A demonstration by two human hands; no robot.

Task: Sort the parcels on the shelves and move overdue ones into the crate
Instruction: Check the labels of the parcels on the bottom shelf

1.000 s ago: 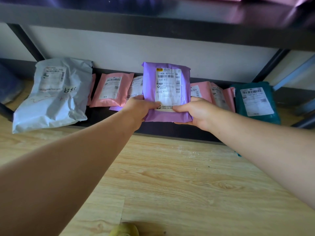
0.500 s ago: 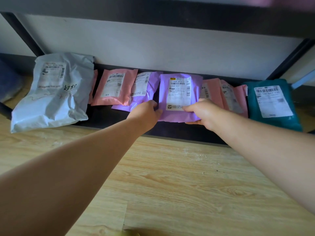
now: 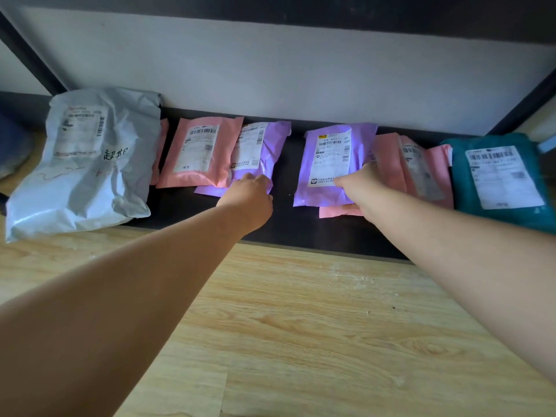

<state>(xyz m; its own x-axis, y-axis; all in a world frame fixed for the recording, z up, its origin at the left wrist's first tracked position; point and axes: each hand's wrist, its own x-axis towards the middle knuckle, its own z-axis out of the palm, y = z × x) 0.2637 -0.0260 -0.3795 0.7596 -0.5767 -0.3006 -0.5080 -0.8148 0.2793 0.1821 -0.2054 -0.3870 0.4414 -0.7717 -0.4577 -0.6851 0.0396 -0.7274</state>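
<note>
Pale wood-grain flooring [image 3: 301, 341] fills the lower half of the view. Beyond it a white wall [image 3: 270, 70] backs a low black shelf [image 3: 282, 233] that runs from side to side, with a dark upper shelf [image 3: 301, 7] along the top edge. All the parcels lie flat in a row on the black shelf. The biggest is the grey parcel [image 3: 81, 170] at the far left, crumpled, with a white label and handwritten black characters; its lower edge reaches past the front of the shelf. At the far right lies the teal parcel [image 3: 460, 188], its label facing up. Between them, from the left, a pink parcel [image 3: 195, 152] overlaps the left purple parcel [image 3: 275, 145]. After a strip of bare shelf comes the right purple parcel [image 3: 329, 164], label up, lying on a fanned stack of pink parcels [image 3: 388, 164] that reaches the teal one. Two bare forearms stretch in from the bottom corners. The right hand [image 3: 358, 188] holds the right purple parcel at its lower right corner, thumb on the label and fingers tucked beneath, with one pink parcel of the stack poking out just below. The left hand [image 3: 249, 191], back upward, sits on the lower right corner of the left purple parcel with its fingers bent. I cannot tell whether they pinch the corner or only press on it.
</note>
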